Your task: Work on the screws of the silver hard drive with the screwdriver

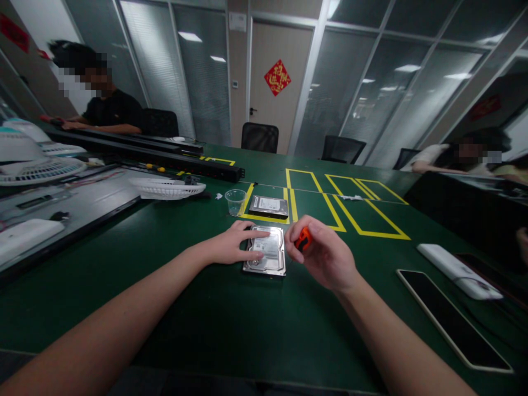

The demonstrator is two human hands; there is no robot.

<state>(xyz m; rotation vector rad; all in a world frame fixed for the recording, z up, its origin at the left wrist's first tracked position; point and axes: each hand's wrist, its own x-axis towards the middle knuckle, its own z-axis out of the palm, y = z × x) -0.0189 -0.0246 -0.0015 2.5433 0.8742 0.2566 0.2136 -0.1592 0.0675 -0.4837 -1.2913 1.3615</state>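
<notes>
A silver hard drive [270, 264] lies flat on the green table in front of me, label side up. My left hand [237, 243] holds it down from the left, with the thumb and index finger apart across its top. Just off the drive's right edge, my right hand [324, 250] is closed around a screwdriver [303, 240] with an orange and black handle; its tip cannot be made out. Behind this drive, a second hard drive [269, 205] sits inside a yellow taped frame. A clear plastic cup [235, 202] stands to its left.
Yellow tape rectangles [383, 235] mark the green table [198, 324]. At right lie a phone-like dark slab [451, 319] and a white power strip [457, 270]. White fan parts [167, 188], a metal panel [103, 190] and long black bars [165, 157] fill the left. People [113, 107] sit around the table.
</notes>
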